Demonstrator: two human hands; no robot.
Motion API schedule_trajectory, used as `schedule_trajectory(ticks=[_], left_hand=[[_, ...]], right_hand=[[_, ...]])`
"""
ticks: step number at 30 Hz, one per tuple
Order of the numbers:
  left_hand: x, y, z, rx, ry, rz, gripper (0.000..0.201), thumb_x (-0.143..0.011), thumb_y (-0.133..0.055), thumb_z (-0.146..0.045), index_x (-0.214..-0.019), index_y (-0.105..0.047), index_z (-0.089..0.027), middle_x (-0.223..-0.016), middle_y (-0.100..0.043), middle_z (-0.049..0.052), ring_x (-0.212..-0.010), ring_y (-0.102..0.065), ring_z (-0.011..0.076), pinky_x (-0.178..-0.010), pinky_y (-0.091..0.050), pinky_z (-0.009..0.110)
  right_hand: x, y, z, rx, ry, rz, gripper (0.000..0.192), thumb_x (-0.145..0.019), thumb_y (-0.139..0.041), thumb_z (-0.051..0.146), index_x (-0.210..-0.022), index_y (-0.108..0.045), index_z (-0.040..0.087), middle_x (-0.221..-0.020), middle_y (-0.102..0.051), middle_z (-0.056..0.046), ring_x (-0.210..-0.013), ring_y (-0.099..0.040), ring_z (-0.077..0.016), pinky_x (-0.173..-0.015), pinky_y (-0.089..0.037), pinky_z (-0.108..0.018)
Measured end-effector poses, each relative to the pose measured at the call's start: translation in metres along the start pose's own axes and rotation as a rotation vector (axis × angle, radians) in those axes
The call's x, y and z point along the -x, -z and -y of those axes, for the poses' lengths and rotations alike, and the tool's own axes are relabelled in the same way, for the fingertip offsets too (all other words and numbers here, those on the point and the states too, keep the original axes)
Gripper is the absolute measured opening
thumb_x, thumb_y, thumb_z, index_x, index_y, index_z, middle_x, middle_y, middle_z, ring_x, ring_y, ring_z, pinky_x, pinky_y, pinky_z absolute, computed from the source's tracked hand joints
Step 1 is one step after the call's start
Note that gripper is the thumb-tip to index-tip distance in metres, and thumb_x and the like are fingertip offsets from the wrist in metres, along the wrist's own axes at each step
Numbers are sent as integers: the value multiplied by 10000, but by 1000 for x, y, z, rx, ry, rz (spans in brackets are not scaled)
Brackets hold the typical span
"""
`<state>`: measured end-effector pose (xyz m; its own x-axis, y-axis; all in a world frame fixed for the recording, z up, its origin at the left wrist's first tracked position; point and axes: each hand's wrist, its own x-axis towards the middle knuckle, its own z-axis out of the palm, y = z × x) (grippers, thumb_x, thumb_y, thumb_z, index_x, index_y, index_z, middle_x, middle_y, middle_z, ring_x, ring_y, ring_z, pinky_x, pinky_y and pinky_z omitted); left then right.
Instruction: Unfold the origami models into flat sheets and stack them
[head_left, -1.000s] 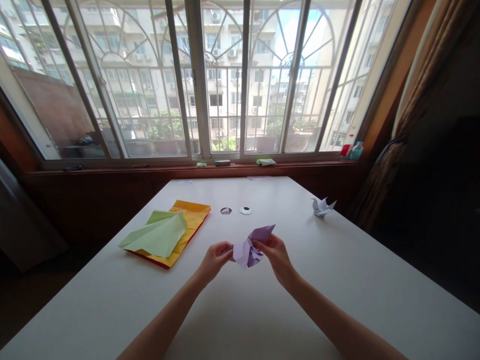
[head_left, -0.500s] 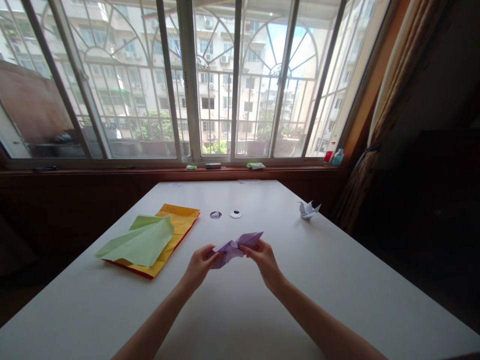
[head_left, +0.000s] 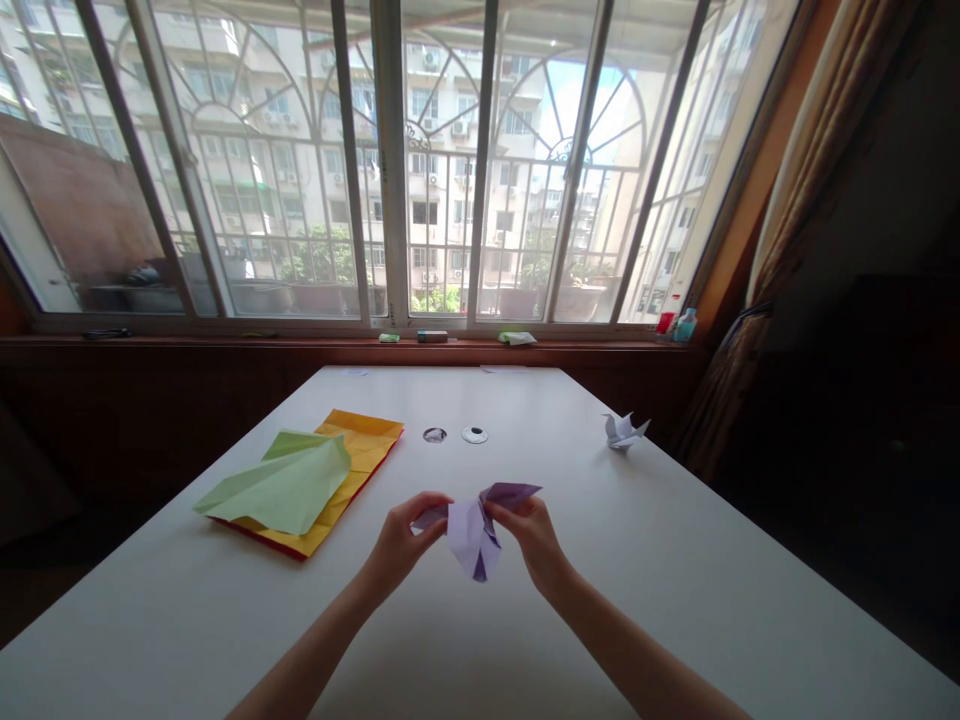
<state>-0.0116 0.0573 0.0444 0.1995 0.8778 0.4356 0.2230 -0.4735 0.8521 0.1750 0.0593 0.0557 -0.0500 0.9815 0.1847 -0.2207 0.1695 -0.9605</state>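
Head view: both hands raised just above the table (head_left: 675,600), over its middle, w/ a part-folded purple paper (head_left: 472,530) between them. Left hand (head_left: 401,540) pinches the paper's left flap, thumb over fingers, closed on it; right hand (head_left: 531,530) pinches the right side, where a darker purple flap juts up and right past the fingertips. A pale pointed flap hangs down between the two hands, tip toward the near edge, not touching the table as far as I can tell. Paper is therefore in the air, clamped at both ends, not resting on anything. Judgement: mid-fold stage, model already has several layers and points, prob. shaping or pulling flaps apart rather than making a first crease. Next move likely calls for keeping both pinches firm near the centre while working the hanging point, w/ care not to tear thin layers or lose crease alignment; which crease is in play is too small to tell. Left side of table: green sheet (head_left: 281,490) lies curled on top of an orange sheet (head_left: 371,440), a red edge showing underneath, well apart from the hands. Two small round discs (head_left: 454,435) side by side toward the far edge, beyond the hands. White folded bird (head_left: 624,430) stands near the right edge, far half, well apart. Window (head_left: 450,160) w/ bars behind; sill (head_left: 225,343) carries a few small items, too small to ID. Curtain (head_left: 795,220) at right.
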Motion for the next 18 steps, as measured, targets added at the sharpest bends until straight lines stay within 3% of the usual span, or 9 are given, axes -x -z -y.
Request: schedule_trajectory(ticks=[5, 9, 13, 18], left_hand=[[3, -2, -3, -157, -142, -85, 101, -729, -607, -175, -816, -659, -175, -785, -699, 38, -716, -643, 164, -680, -516, 277], [4, 1, -1, -305, -247, -72, 101, -743, -607, -144, -822, -654, -187, -782, -686, 35, -727, -632, 161, -695, -501, 281], [4, 3, 0, -392, -280, -7, 74, -758, -602, -155, -788, -657, -194, -724, -676, 32, -708, -616, 167, -664, -487, 275], [2, 5, 1, -374, -257, -10, 86, -776, -575, -176, -744, -654, -186, -702, -665, 38, -691, -613, 164, -652, -486, 270]], right_hand=[[-1, 0, -2, -23, -17, 23, 241, -524, -802, 334, -670, -683, 182, -693, -672, -25, -665, -585, -178, -674, -450, -324], [-2, -1, -2, -33, -56, 93, 224, -499, -812, 292, -619, -667, 171, -621, -638, -3, -588, -547, -142, -620, -433, -294], [0, -1, 2, -36, -64, 155, 205, -504, -808, 260, -593, -650, 165, -608, -599, 12, -580, -517, -123, -585, -404, -263], [0, -1, 1, -31, -53, 153, 211, -516, -805, 276, -608, -647, 170, -604, -597, 15, -573, -517, -122, -578, -402, -262]])
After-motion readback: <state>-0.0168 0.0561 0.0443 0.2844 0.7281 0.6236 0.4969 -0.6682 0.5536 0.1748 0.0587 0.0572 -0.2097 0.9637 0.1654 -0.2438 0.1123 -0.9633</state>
